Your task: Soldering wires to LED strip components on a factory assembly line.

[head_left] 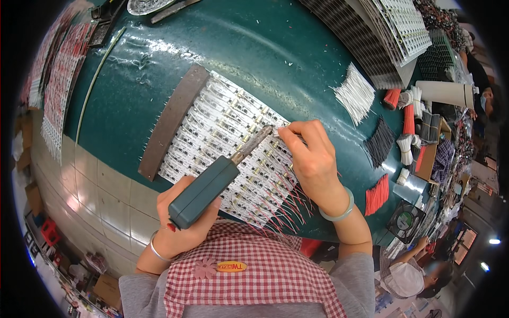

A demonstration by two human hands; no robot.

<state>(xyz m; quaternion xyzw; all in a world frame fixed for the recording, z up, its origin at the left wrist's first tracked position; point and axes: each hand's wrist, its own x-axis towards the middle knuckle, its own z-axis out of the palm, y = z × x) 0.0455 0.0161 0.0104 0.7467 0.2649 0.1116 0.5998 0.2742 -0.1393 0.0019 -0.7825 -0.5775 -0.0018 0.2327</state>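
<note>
Left grip (185,236) wraps an iron (207,192), tip over the board (222,138), just beside the right grip (314,155): fingertips together, anything pinched too small to tell.

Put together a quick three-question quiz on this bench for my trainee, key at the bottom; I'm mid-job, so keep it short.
1. Which of the person's hands holds the green-handled soldering iron?
2. True or false: on the green table, the black wire pile lies between the white wire pile and the red wire pile.
3. Along which side of the white circuit-board panel does the brown bar run?
A. The right side
B. The left side
C. The side nearest the person

Key: 1. The left hand. 2. True. 3. B.
</note>
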